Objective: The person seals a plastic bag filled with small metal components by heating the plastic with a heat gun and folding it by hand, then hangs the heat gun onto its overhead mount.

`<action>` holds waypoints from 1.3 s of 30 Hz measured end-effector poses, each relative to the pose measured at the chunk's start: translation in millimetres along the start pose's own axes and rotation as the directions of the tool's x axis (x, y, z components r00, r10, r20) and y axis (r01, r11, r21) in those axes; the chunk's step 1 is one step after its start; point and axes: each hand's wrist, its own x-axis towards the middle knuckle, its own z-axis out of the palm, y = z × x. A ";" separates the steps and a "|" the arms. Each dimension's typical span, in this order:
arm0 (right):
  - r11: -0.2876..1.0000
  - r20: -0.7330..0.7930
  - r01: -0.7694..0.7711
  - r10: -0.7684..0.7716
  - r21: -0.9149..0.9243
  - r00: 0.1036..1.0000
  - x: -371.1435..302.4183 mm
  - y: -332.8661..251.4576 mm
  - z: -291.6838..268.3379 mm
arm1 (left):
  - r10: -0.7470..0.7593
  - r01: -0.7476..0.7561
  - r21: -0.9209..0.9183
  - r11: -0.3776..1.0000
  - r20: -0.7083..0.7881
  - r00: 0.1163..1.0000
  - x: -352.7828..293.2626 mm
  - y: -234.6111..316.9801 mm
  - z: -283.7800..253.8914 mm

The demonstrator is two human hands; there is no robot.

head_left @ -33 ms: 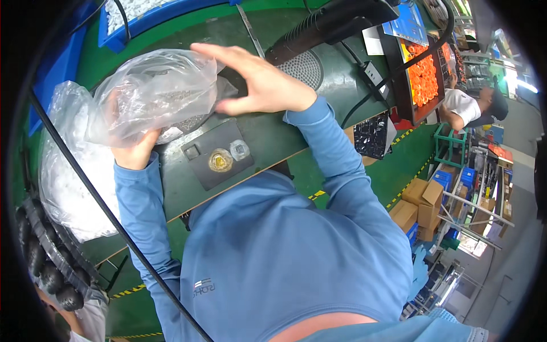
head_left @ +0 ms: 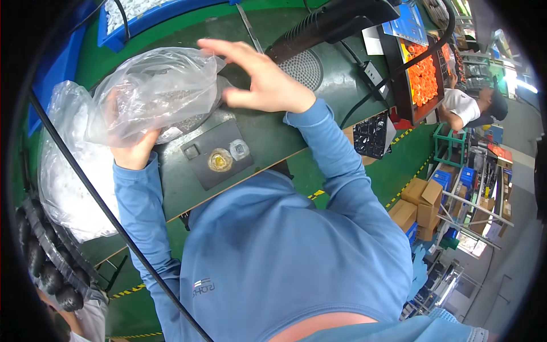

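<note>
A clear plastic bag (head_left: pixel 162 85) with small grey pieces inside lies over a round dark tray or dish, whose edge shows beneath it. My left hand (head_left: pixel 134 151) grips the bag's near left side, its fingers showing dimly through the film. At the bag's right edge is my right hand (head_left: pixel 262 80), thumb and fingers spread, with nothing held in them. Nearer to me, a flat dark grey plate (head_left: pixel 208 176) carries a round yellowish piece (head_left: pixel 220 160) and a small clear piece (head_left: pixel 239 149).
A larger bag of white pieces (head_left: pixel 77 182) lies left. Blue bins (head_left: pixel 134 31) stand behind it. A black jointed arm (head_left: pixel 325 31) reaches over a perforated round disc (head_left: pixel 305 68). Orange parts (head_left: pixel 421 74) fill a tray at right. A black cable (head_left: pixel 105 211) crosses the view.
My right hand has shifted slightly right, its thumb drawing back from the bag's edge. The left hand and the bag stay nearly in place.
</note>
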 end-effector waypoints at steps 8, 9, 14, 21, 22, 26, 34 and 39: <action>0.575 -0.428 -0.401 0.095 -0.713 0.899 29.1 21.9 -0.7 | -0.299 0.285 -0.264 0.922 -0.016 0.954 -7.6 22.9 0.2; 0.556 -0.408 -0.403 0.122 -0.727 0.905 28.8 31.8 -5.5 | -0.237 0.227 -0.179 0.957 -0.038 0.971 -17.8 -0.5 1.4; 0.516 -0.375 -0.425 0.205 -0.743 0.904 3.0 80.0 -7.5 | 0.004 0.002 -0.057 0.998 0.103 0.995 14.3 39.2 17.4; 0.804 -0.320 -0.438 0.324 -0.403 0.890 7.3 77.9 -9.8 | 0.119 -0.133 0.150 0.980 0.095 0.988 9.2 52.4 12.8; 0.817 -0.288 -0.421 0.325 -0.394 0.901 10.9 79.3 -9.6 | 0.134 -0.152 0.166 0.974 0.114 0.984 12.3 55.0 9.1; 0.827 -0.229 -0.386 0.316 -0.409 0.921 14.8 74.6 -9.2 | 0.070 -0.088 0.130 0.988 0.141 0.988 16.2 54.6 5.2; 0.807 -0.160 -0.419 0.388 -0.416 0.908 11.8 57.8 -5.3 | 0.078 -0.091 0.122 0.988 0.105 0.991 15.3 52.7 11.1; 0.848 -0.093 -0.379 0.372 -0.371 0.924 11.6 49.8 3.7 | 0.085 -0.101 0.144 0.984 0.109 0.990 8.0 48.7 10.8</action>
